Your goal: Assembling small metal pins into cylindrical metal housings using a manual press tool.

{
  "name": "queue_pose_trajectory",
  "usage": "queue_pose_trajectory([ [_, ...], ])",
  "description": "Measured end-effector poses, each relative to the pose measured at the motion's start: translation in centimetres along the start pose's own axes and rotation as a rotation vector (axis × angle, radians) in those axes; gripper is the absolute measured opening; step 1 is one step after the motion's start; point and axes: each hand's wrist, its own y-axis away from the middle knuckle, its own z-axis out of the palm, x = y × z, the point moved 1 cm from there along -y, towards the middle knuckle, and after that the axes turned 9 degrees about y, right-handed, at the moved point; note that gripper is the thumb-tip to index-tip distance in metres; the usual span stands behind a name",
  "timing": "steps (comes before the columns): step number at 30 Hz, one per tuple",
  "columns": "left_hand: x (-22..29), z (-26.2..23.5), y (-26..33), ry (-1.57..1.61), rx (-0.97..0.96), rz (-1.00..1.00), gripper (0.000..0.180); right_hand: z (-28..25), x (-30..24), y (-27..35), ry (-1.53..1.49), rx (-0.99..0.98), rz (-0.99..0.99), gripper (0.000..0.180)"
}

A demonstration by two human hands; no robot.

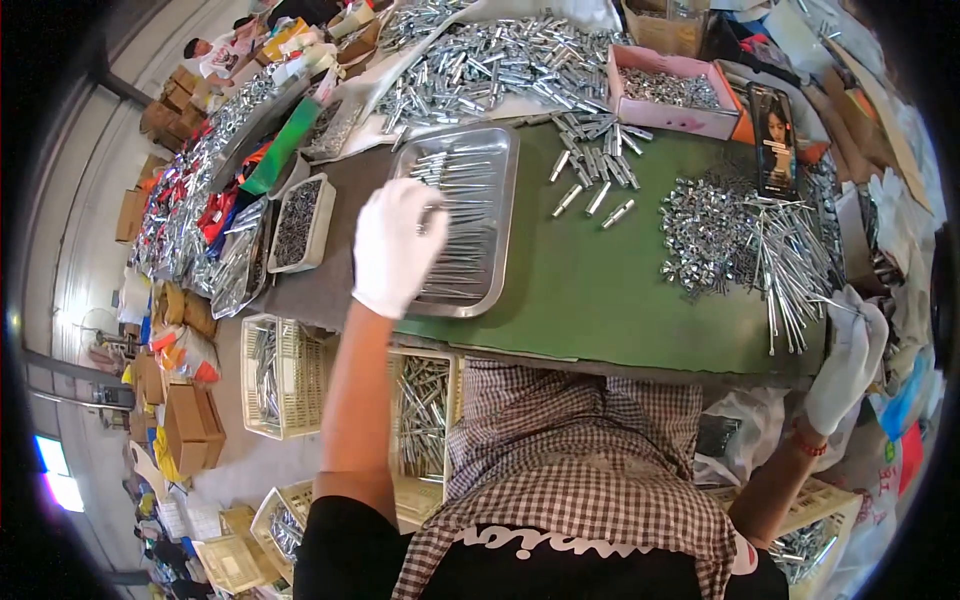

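Observation:
My left hand [400, 245], in a white glove, is over the left side of a shallow metal tray [507, 215]. Its fingers are curled closed; anything inside them is hidden. Thin pointed metal rods [463, 250] lie in rows across the tray, with thicker silver pieces at their left ends near the top. Far to the right, my right hand [848, 350], also gloved, is at the edge of a heap of long thin metal rods [790, 270]. Its fingers are closed on one rod. Beside that heap lies a pile of small shiny nuts [705, 235].
Silver metal sleeves [490, 65] cover the back of the green tabletop [590, 300]. A pink box [668, 115] of small parts and a propped phone [772, 140] stand back right. A white bin [302, 225] is left of the tray. Plastic crates [283, 375] sit below the table.

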Motion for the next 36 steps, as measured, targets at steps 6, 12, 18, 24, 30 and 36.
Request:
queue_pose_trajectory([
  [6,-6.5,0.3,0.9,-0.009,-0.273,-0.161,0.010,2.6,0.5,3.1,0.080,-0.015,-0.025,0.024],
  [12,-4.6,0.4,1.1,-0.277,-0.311,-0.184,0.018,3.2,-2.4,4.8,0.135,-0.105,0.110,0.020],
  [18,7.9,4.2,-0.6,0.046,-0.097,0.116,0.015,3.1,-2.1,5.9,0.612,-0.338,-0.161,0.008],
  [24,12.7,9.9,-3.0,0.052,-0.301,-0.023,0.020,4.6,-0.6,4.5,0.936,-0.366,-0.327,0.008],
  [30,12.0,12.0,-3.3,0.002,-0.238,0.041,0.012,5.1,-1.8,4.7,0.857,-0.343,-0.351,0.022],
  [36,15.7,8.4,-1.4,0.388,-0.263,0.013,0.025,5.9,-1.7,6.5,0.717,-0.525,-0.439,0.022],
])
